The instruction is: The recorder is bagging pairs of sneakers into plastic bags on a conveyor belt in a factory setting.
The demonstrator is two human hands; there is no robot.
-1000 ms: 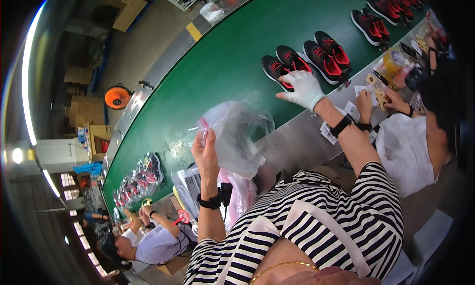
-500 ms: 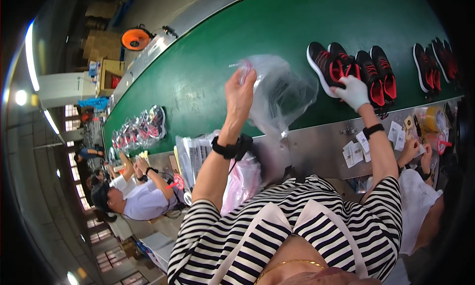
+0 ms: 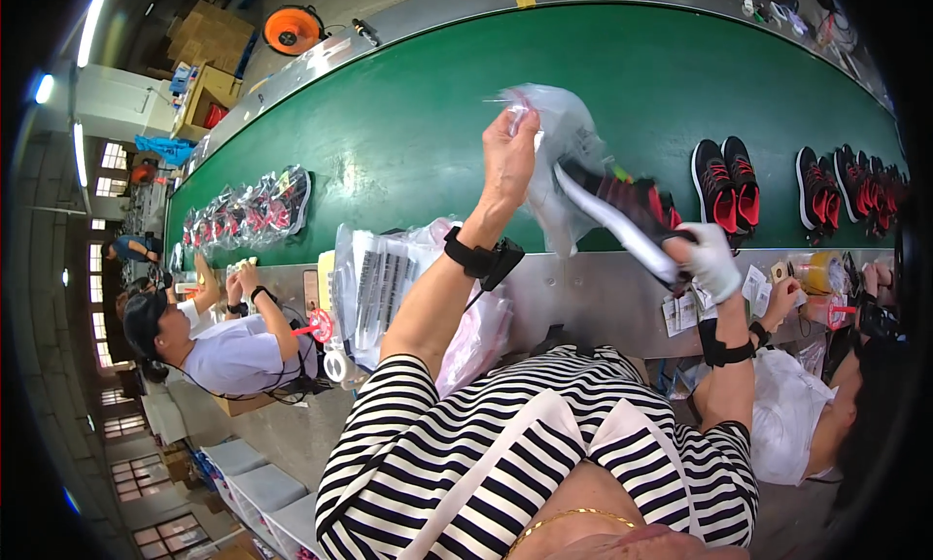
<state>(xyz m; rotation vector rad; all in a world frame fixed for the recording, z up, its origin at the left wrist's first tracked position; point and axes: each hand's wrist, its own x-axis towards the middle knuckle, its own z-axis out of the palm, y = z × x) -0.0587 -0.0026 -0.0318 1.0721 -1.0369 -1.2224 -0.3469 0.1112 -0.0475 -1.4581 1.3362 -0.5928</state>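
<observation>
Black-and-red sneaker [image 3: 632,206] newly lifted, our right hand [image 3: 712,264] is gripping its heel, toe at the polybag [image 3: 562,131] our left hand [image 3: 509,159] is pinching.

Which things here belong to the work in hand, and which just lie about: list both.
Apparently in the work:
clear plastic bag, in the bare left hand
black-and-red, white-soled shoe, at the white-gloved right hand
matching black-and-red pair on the green tabletop
stacked clear plastic bags

Apparently just about:
round orange fan
brown cardboard boxes
</observation>
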